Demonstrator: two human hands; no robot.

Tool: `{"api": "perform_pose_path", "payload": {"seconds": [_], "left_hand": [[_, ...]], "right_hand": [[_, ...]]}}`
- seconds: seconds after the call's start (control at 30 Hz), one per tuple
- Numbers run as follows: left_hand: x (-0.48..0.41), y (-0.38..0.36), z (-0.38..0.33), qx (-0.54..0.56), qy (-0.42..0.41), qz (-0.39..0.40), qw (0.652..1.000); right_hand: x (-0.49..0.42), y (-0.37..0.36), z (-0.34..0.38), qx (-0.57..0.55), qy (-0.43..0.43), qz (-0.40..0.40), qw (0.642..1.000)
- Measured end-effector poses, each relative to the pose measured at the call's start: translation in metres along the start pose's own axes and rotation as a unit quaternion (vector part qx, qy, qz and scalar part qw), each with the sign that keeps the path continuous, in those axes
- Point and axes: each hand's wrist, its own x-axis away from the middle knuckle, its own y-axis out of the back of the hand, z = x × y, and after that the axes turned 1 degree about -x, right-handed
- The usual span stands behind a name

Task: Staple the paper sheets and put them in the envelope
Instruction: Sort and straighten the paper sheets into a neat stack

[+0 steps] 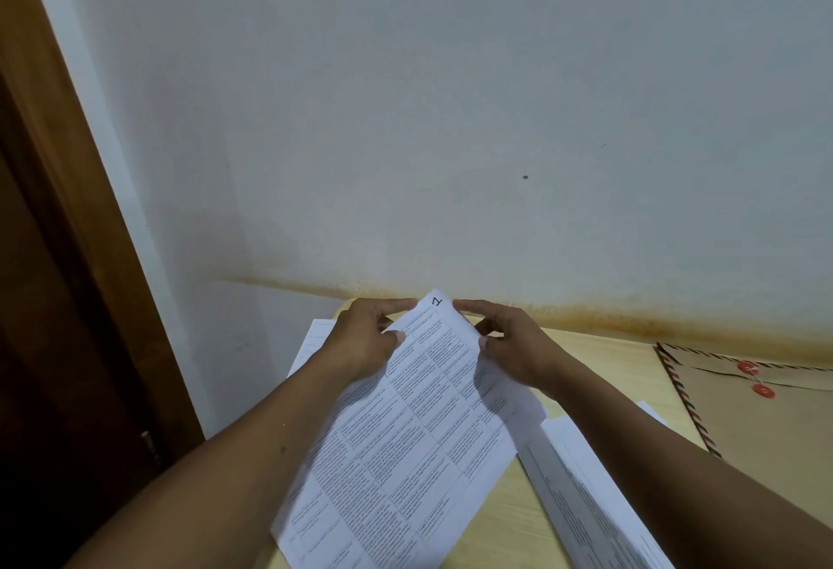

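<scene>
A set of printed paper sheets with table text lies tilted over the pale wooden table, its far end lifted. My left hand pinches the far left corner of the sheets between thumb and fingers. My right hand pinches the far right edge the same way. A brown envelope with red string buttons and a striped border lies flat at the right. No stapler is in view.
More printed sheets lie on the table to the right of the held set, and another sheet pokes out at the far left. A white wall rises right behind the table. A dark wooden door frame stands at the left.
</scene>
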Motion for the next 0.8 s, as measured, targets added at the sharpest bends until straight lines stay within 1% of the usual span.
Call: {"api": "perform_pose_path", "payload": {"seconds": [0.07, 0.27, 0.47, 0.67, 0.8], "left_hand": [[0.000, -0.002, 0.000, -0.002, -0.001, -0.007, 1.000], [0.000, -0.011, 0.001, -0.006, -0.014, -0.026, 1.000], [0.001, -0.012, 0.005, -0.016, -0.022, -0.041, 0.999], [0.000, -0.010, 0.004, -0.021, -0.026, -0.053, 0.998], [0.001, -0.004, 0.013, -0.040, -0.012, -0.022, 0.999]], "right_hand": [[0.002, 0.001, 0.002, 0.006, 0.005, 0.007, 1.000], [0.004, -0.012, -0.006, -0.038, 0.013, -0.060, 0.997], [0.003, -0.018, -0.008, -0.049, 0.025, -0.076, 0.996], [0.002, -0.019, -0.009, -0.049, 0.003, -0.068, 0.996], [0.006, -0.014, -0.017, -0.044, -0.036, -0.022, 0.998]]}}
